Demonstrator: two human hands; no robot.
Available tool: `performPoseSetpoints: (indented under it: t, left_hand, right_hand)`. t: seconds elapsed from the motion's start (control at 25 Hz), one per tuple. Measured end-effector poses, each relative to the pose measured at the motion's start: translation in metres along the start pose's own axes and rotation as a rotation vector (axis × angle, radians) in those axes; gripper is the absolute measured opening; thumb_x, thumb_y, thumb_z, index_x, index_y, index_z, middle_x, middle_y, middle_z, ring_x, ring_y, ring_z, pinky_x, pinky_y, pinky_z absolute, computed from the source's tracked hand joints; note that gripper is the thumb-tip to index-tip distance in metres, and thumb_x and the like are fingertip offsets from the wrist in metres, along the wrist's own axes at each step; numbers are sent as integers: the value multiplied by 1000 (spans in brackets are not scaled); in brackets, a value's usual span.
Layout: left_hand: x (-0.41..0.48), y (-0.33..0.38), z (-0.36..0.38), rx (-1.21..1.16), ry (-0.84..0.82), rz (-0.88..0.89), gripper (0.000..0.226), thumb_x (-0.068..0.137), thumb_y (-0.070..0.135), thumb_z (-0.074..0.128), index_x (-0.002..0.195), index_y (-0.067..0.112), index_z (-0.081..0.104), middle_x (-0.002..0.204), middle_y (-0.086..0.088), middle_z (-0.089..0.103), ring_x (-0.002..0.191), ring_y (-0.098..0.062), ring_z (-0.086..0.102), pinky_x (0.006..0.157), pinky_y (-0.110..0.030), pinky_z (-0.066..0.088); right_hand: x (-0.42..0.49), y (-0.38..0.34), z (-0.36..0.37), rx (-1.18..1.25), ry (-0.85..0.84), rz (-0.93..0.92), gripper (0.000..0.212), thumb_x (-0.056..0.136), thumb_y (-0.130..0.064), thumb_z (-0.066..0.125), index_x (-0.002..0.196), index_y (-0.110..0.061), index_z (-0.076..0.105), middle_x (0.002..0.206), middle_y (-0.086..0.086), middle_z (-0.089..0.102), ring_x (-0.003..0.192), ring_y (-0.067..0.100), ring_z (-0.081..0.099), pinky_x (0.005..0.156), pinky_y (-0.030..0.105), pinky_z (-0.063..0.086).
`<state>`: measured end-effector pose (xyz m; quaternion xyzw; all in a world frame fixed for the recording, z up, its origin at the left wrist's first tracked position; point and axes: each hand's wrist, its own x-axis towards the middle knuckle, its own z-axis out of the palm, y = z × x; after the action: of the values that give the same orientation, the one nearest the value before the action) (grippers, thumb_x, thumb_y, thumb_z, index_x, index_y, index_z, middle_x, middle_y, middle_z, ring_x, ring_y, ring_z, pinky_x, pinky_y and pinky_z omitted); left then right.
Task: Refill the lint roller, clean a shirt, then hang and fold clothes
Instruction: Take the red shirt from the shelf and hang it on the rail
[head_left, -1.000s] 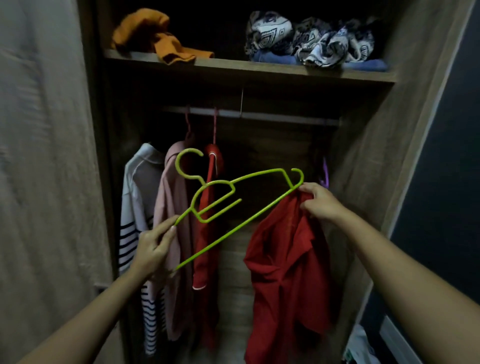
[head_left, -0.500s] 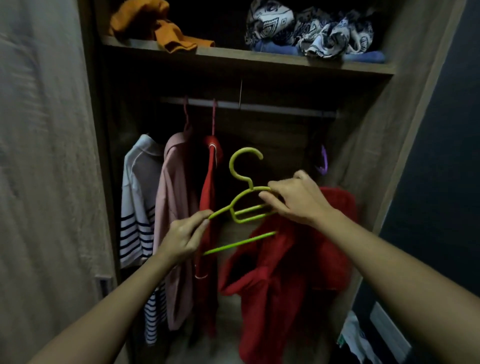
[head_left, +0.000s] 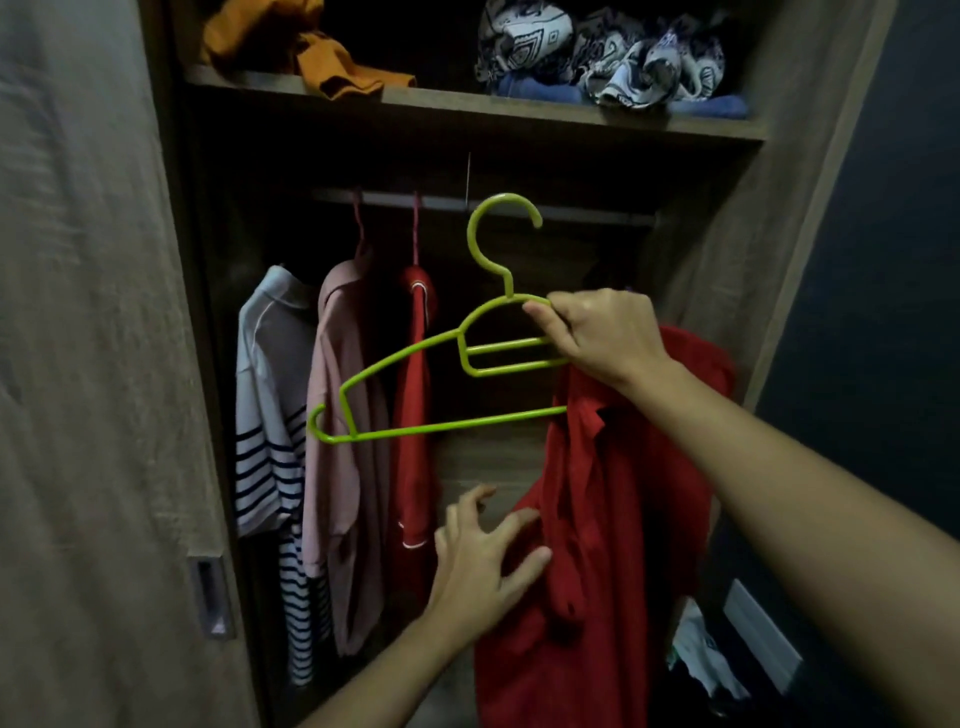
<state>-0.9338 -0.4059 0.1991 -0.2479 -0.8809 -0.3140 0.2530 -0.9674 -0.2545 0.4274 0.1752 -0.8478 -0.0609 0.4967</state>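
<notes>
My right hand (head_left: 602, 335) grips a lime-green plastic hanger (head_left: 415, 358) near its neck, hook upright just below the closet rail (head_left: 582, 214). A red shirt (head_left: 613, 545) hangs from the same hand, covering the hanger's right end and drooping in folds. My left hand (head_left: 483, 556) is lower down, fingers spread, touching the left edge of the red shirt without gripping it.
On the rail hang a striped white top (head_left: 270, 415), a pink shirt (head_left: 337, 447) and a red garment (head_left: 413, 426). The shelf (head_left: 457, 106) above holds an orange cloth (head_left: 301, 44) and patterned fabrics (head_left: 602, 52). A sliding wooden door (head_left: 93, 364) stands at the left.
My left hand let go of the hanger's left end and dropped to the red shirt. My right hand raised and levelled the hanger, bringing its hook up toward the rail.
</notes>
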Motion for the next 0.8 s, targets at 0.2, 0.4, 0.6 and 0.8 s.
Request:
performPoseSetpoints:
  t: [0.2,0.4,0.6,0.8]
  left_hand:
    - [11,10,0,-459,11,-83,36,84,37,59,110,37,35,111,4,54,101,-11,56,92,-35,46]
    - [4,-56,-29,-374,51,113,41,68,4,46,94,34,54,125,8,50,116,-3,49,99,-11,36]
    - [32,-112,-84,-262,-96,-138,35,71,10,57,100,18,75,88,24,66,90,1,61,75,0,36]
    - [51,-114,-129,-290,-250,-299,45,71,-8,66,108,18,68,82,6,50,81,-9,52,78,-8,41]
  right_hand:
    - [5,0,-6,18,-12,28,60,88,-59,19,68,-15,55,66,8,67,67,32,66,50,28,34]
    - [-8,31,-19,-14,5,61,60,87,-58,20,67,-13,54,64,11,65,67,34,66,51,28,32]
    - [-41,42,-2,-73,-48,-40,57,90,-55,26,62,-13,54,57,8,64,55,29,65,46,23,31]
    - [-62,34,14,-94,-66,-135,66,95,-56,14,61,-17,55,53,1,62,44,22,62,37,20,28]
